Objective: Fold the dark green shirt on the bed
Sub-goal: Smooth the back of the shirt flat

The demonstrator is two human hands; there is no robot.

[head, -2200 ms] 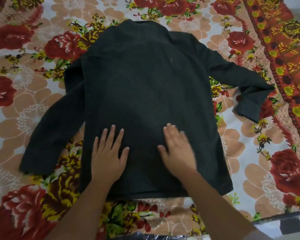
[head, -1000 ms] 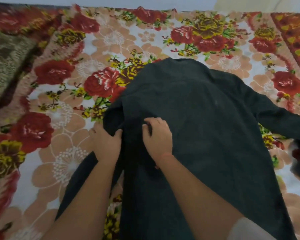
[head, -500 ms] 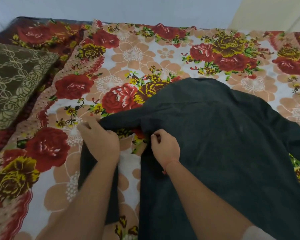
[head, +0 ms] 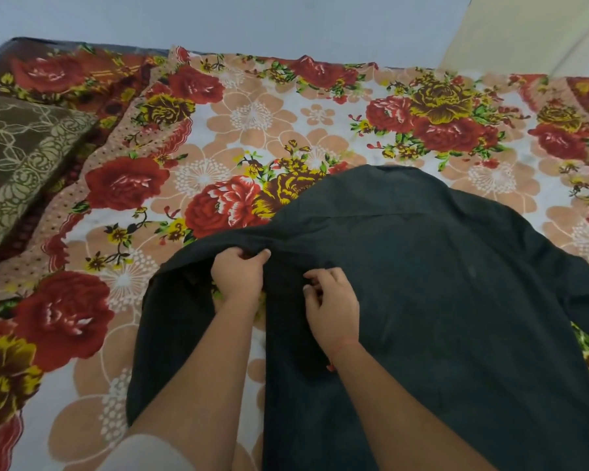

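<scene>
The dark green shirt (head: 439,283) lies back side up on the bed, collar towards the far edge. Its left sleeve (head: 164,334) hangs down beside the body with a gap of bedsheet between them. My left hand (head: 238,271) pinches the fabric at the left shoulder seam and lifts it slightly. My right hand (head: 334,304) rests on the shirt body just right of it, fingers curled on the cloth. The right sleeve runs out of view at the right edge.
A floral bedsheet (head: 252,130) with red roses covers the bed. A brown patterned pillow (head: 17,158) lies at the far left. A pale wall (head: 218,18) stands behind the bed.
Both hands left the lower hem and moved up to the left shoulder. The left hand has shifted right along the seam and gathered the fabric, and the sleeve has come away from the body.
</scene>
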